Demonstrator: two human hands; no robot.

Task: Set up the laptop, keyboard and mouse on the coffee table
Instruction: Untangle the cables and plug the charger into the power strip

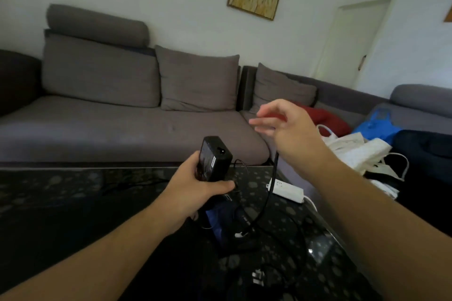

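My left hand (195, 186) grips a black power adapter brick (215, 159) and holds it upright above the dark glass coffee table (73, 203). My right hand (286, 127) is raised to the right of the brick, fingers loosely curled, with a black cable (272, 183) hanging down from under it to the table. Whether the fingers pinch that cable is hidden by the hand. The cable loops on the table near a plug (258, 278). No laptop, keyboard or mouse is clearly visible; a dark bluish object (220, 222) lies below my left hand.
A white power strip (286, 189) lies on the table's right side. A grey sofa (122, 124) runs behind the table. A red cushion (327, 117), white bags (362, 151) and a blue bag (376, 127) sit on the sofa's right section.
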